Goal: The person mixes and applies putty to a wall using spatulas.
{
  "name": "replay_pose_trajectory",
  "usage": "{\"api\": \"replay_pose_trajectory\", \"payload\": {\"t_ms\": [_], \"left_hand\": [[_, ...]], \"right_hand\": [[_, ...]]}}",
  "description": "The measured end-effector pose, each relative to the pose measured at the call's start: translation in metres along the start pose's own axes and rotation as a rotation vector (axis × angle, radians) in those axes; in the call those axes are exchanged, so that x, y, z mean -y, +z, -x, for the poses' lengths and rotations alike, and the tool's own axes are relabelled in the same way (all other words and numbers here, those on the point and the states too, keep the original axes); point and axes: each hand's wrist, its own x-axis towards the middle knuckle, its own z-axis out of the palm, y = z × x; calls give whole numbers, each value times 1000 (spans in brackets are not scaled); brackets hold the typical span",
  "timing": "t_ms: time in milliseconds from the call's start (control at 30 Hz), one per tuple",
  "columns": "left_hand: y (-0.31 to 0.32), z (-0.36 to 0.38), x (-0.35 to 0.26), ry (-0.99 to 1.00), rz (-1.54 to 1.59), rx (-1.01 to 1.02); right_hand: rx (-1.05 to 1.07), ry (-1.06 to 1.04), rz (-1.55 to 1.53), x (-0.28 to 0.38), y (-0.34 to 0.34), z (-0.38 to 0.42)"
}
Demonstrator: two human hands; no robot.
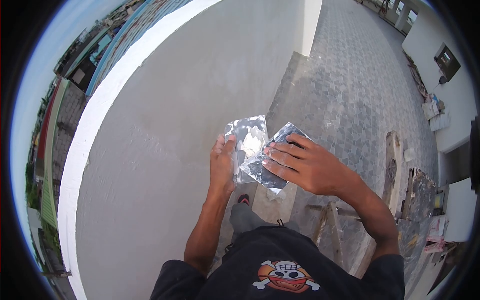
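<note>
Trowels in both hands, held close against a grey wall [165, 150]. Left hand [223, 165] wrapped round the edge of one shiny trowel [248, 140], thumb up along its near side, fingers hidden behind the blade. Right hand [300, 165] laid flat over a second trowel [272, 160], fingers spread a little and pressed on its face, thumb out of sight beneath. Second trowel tilted, overlapping the lower right part of the first and touching it. Both blades bright with glare, smeared with pale plaster. Cannot tell whether either has a handle in the grip.

Wall broad and smooth, filling the view left of the hands, topped by a white rim [95, 115] curving away along its far side. Beyond the rim, roofs and a street, small and bent by the lens. Right of the wall, a paved floor [350, 90] of grey patterned stones. Near the wall's foot, a wooden plank [392, 165] and a rough wooden stand [330, 225] just right of the person's legs. Below the hands, a foot in a dark shoe with red trim [243, 200], close to the wall's base. Black shirt [285, 265] at the bottom edge, printed with a skull and crossbones. Far right, well away from the wall, a white building side with clutter at its foot.
</note>
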Motion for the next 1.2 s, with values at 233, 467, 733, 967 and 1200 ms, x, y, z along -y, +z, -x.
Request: {"api": "replay_pose_trajectory", "payload": {"t_ms": [233,467,733,967,1200], "left_hand": [[9,-1,-3,12,-26,-92],[-20,-32,31,2,-50,-36],[-57,-43,25,-11,-108,-279],[-92,-24,41,-94,-184,-234],[-121,-29,64,-167,-242,-305]], "right_hand": [[159,-10,-63,-12,-3,-4],[403,115,-374,-55,-13,-3],[-377,870,-1169,-161,107,3],[-954,1079,-1300,-273,255,-84],[-905,1125,-855,-330,264,-133]]}}
